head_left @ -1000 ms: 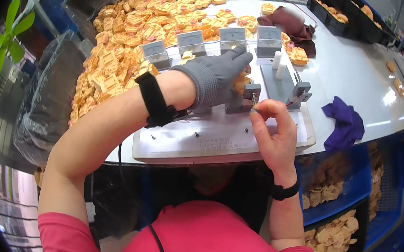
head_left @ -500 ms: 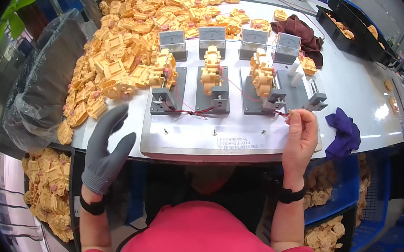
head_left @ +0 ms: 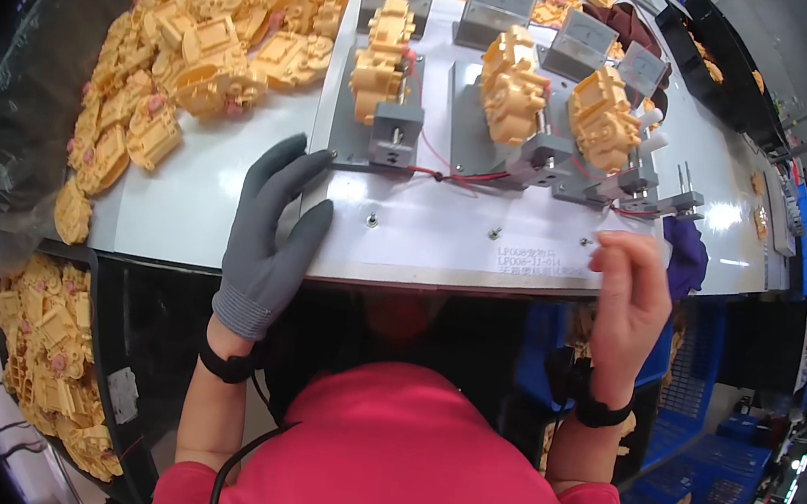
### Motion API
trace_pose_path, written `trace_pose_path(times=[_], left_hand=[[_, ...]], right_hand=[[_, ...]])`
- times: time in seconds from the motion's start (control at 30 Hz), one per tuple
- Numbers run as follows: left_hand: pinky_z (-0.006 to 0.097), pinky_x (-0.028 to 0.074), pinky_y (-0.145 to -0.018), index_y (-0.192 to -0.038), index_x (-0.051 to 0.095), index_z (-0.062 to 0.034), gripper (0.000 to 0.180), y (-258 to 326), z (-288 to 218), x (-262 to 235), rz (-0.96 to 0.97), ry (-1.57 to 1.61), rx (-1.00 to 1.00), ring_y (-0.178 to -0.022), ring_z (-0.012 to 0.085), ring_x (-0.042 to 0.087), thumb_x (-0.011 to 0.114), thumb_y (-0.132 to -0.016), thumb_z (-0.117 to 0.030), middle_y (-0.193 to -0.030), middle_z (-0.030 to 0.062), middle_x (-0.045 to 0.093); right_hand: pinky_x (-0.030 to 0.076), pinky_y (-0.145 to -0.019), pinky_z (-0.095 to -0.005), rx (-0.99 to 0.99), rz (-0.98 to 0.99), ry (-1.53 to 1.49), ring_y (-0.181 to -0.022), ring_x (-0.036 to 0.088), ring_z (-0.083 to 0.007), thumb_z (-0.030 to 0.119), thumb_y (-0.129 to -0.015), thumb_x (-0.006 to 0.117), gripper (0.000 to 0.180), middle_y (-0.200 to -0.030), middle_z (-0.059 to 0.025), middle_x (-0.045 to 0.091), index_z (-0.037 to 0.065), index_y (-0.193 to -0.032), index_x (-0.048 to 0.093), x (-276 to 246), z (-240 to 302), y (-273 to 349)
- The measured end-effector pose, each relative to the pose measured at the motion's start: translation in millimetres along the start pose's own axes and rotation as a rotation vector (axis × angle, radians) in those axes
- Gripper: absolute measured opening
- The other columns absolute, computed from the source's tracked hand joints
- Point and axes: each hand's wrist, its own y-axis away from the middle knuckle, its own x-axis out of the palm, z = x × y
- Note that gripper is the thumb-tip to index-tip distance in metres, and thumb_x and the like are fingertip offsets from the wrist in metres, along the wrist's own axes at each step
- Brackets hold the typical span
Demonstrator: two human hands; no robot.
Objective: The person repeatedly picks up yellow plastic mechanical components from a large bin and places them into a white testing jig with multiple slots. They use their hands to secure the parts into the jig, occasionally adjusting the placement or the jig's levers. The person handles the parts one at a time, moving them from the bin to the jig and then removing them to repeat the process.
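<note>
Head — white table (head_left: 181, 215), blue crates (head_left: 715, 487) — hands (head_left: 272, 241)

The gloved left hand (head_left: 274, 236) had its fingers spread at the left edge of a white board (head_left: 413, 258). The bare right hand (head_left: 631, 305), fingers bent, was near the board's right end. Three yellow plastic parts (head_left: 512, 92) sat on grey stands (head_left: 396, 128), and a pile of similar parts (head_left: 213, 37) lay on the worktop (head_left: 171, 213).

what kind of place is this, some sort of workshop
Most likely a factory workbench: a big heap of matching orange parts covers the left of the table, metal fixtures carry a few of them, and a row of meters stands behind.
</note>
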Motion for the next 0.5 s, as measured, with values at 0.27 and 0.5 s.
trace_pose_path(times=[0.27,0.5], left_hand=[[0.041,0.046,-0.094,-0.101,0.07,-0.0124,0.028,-5.6,-21.3,-5.4,0.056,-0.244,0.197,-0.107,0.0309,0.056,0.076,-0.074,-0.013,-0.103,0.0076,0.064],[0.038,0.045,-0.091,-0.098,0.071,-0.0077,0.026,-9.8,-25.8,2.6,0.101,-0.31,0.17,-0.106,0.0279,0.054,0.075,-0.073,-0.008,-0.099,0.0075,0.06]], right_hand=[[0.045,-0.078,-0.0344,-0.091,0.274,0.336,-0.085,0.057,-0.0254,0.006,-0.083,0.072,0.017,-0.092,-0.008,0.062,0.006,-0.099,0.069,44.1,9.2,-7.7],[0.042,-0.073,-0.0353,-0.187,0.227,0.352,-0.083,0.056,-0.0245,0.006,-0.079,0.074,0.014,-0.086,-0.0055,0.06,0.008,-0.092,0.069,50.5,-6.8,-6.5]])
